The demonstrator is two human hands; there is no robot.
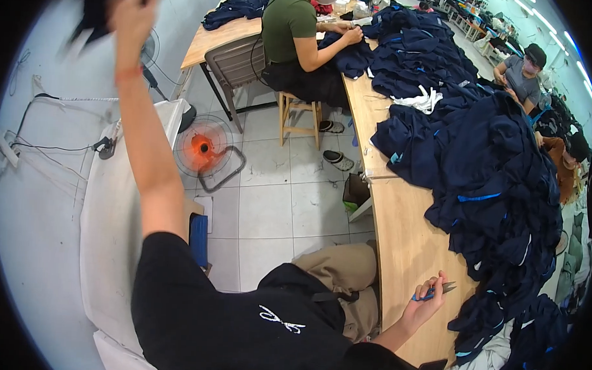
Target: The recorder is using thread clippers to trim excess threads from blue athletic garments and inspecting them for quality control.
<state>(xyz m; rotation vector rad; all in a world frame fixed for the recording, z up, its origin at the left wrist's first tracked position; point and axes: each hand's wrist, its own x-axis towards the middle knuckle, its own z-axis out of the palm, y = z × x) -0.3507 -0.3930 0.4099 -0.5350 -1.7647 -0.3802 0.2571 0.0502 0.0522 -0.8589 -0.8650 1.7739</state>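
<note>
With left hand (133, 17), gripping dark, blurred cloth (97, 6) at upper left of frame; with right hand (423, 308), holding small blue-handled metal snips (449, 287) over pale wooden counter (406, 228), lower right, beside heaped navy fabric garments (499, 166).

Bright, cool light comes from white ceiling tubes (545, 21) at upper right, motion blur smears the dark cloth (99, 7) at the raised left hand (134, 15), and fisheye distortion curves the worktop (408, 247) within blackened corners.

That worker's left hand (133, 17) holds a dark cloth (97, 8) aloft, the right hand (423, 309) gripping blue-handled snips (449, 288) near heaped navy garments (492, 159).
</note>
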